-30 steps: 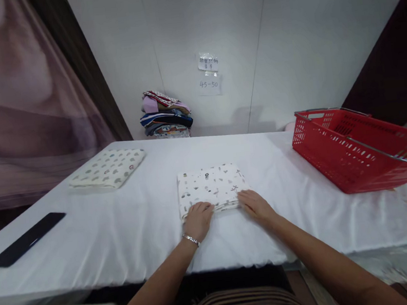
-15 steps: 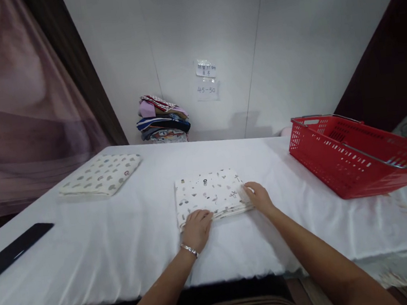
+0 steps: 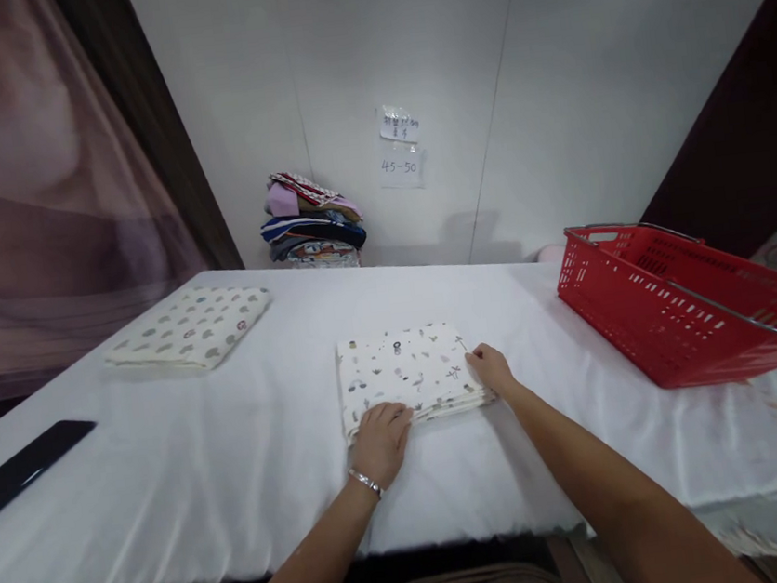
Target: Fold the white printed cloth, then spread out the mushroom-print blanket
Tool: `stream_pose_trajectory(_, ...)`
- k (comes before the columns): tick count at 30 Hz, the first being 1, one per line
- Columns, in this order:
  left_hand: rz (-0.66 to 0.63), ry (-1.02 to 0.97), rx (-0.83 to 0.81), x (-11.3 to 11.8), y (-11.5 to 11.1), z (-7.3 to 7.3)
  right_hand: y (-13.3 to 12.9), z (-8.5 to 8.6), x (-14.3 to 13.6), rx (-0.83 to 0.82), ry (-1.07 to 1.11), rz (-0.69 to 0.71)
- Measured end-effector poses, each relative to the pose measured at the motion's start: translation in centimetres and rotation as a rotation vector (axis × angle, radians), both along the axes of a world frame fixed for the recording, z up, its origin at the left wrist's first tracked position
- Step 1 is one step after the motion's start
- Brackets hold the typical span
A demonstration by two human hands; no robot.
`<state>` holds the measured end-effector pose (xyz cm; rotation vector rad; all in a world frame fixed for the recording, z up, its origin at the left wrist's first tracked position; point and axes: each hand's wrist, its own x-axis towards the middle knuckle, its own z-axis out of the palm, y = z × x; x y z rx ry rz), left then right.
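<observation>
Right fingers [image 3: 478, 357] pinch the folded patterned cloth [image 3: 403, 362]; left fingers [image 3: 382, 411] rest on it, grip unclear. Probably light and limp, it suits holding through all layers beside the fingers.

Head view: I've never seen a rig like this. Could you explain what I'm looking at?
There is no machine here: these are a person's bare hands, seen from a camera worn on the head, looking forward and down. On the white-covered table, the left hand rests on the near edge of a folded patterned cloth. The right hand touches its right edge; whether it grips is hard to tell. To the left lie another folded cloth and a flat black object; to the right stands a red basket.
</observation>
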<state>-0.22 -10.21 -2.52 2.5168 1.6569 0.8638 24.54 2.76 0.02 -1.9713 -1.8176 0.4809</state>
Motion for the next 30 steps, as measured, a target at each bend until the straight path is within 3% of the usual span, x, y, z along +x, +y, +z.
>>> stream_pose_trajectory(5, 0.003, -0.017, -0.017, 0.4, -0.5, 0.2, 0.2, -0.1, 0.0, -0.031, -0.038, 0.023)
stream_pose_trajectory(14, 0.02, -0.008, -0.083, 0.9, -1.4, 0.9, 1.2, -1.2, 0.4, -0.102, -0.36, 0.162)
stream_pose_trajectory(16, 0.02, 0.003, -0.084, 1.0, -1.7, 1.1, 1.0, -0.8, 0.1, -0.016, -0.387, 0.198)
stream_pose_trajectory(18, 0.022, 0.015, -0.086, 1.1, -1.8, 1.3, 0.8, -0.3, -0.7, 0.175, -0.406, 0.265)
stream_pose_trajectory(21, 0.034, 0.022, -0.1, 1.3, -2.0, 1.5, 0.7, -0.3, -2.5, 0.373, -0.418, 0.454)
stream_pose_trajectory(23, 0.038, 0.021, -0.115, 1.3, -2.1, 1.5, 0.8, -0.9, -3.4, 0.292, -0.442, 0.515)
stream_pose_trajectory(26, 0.014, 0.028, -0.145, 1.3, -2.5, 1.6, 1.0, -2.4, -3.6, 0.112, -0.494, 0.458)
stream_pose_trajectory(30, -0.006, 0.018, -0.172, 1.1, -2.8, 1.9, 1.1, -3.4, -3.1, 0.1, -0.516, 0.441)
